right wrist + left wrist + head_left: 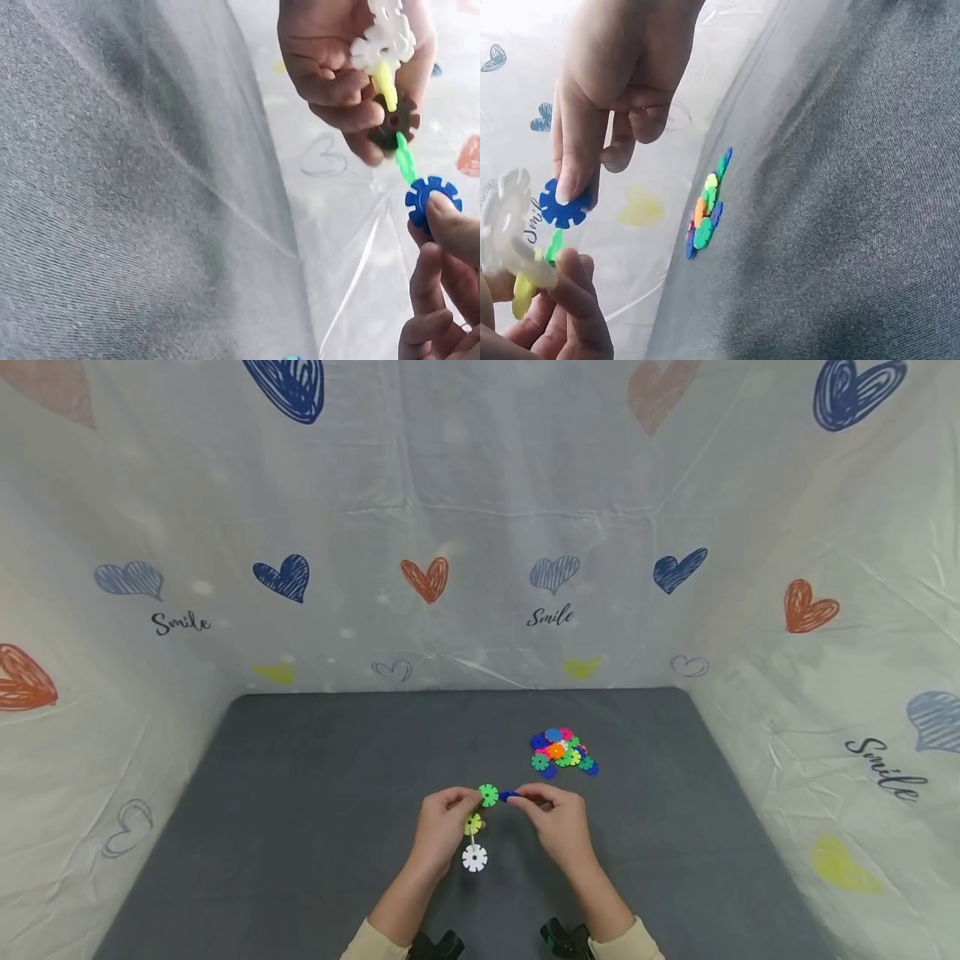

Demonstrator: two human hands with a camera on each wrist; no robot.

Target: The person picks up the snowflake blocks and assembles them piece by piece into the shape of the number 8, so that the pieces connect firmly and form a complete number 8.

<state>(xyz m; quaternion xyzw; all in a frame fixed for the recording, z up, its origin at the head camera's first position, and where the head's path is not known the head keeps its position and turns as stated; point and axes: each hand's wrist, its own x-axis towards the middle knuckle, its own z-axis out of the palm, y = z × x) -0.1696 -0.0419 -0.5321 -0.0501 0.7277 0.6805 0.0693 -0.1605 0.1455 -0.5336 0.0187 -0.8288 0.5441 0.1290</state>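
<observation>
My left hand [438,828] grips a chain of notched plastic flower discs. A white disc [475,858] hangs at its lower end, with a yellow disc [472,824] above it. In the right wrist view a dark brown disc [407,120] sits at the left fingertips, and a thin green disc [405,159] extends from it. My right hand [561,827] pinches a blue disc [421,196] between thumb and fingers. The blue disc's edge is right at the green disc's edge, the two set crosswise.
A small heap of mixed-colour discs [556,750] lies on the grey table [337,793], beyond the right hand. A pale curtain with printed hearts [465,468] stands around the table's back and sides. Black wrist devices [438,946] show at the bottom edge.
</observation>
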